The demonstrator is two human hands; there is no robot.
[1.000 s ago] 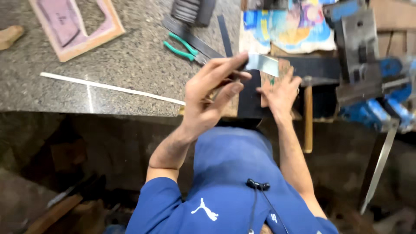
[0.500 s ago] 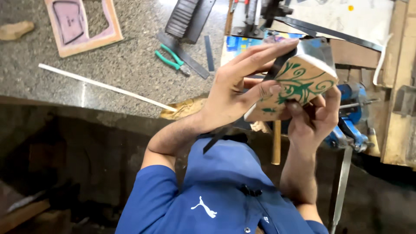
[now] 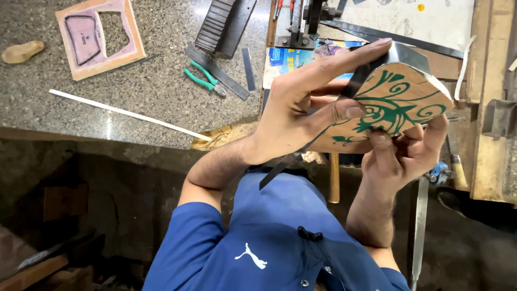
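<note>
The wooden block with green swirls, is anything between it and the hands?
No. Both hands are right on the block. The left hand presses a dark metal strip against its edge, and the right hand grips it from below. Only that strip lies under some left fingers.

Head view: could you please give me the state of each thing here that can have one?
Left hand: closed on the dark metal strip, pressing it against the block's edge.
Right hand: gripping the block from below.
Wooden block with green scroll pattern: held up, tilted, off the bench.
Green-handled pliers: lying flat on the granite benchtop, handles spread.
White strip: lying flat, untouched.
</note>
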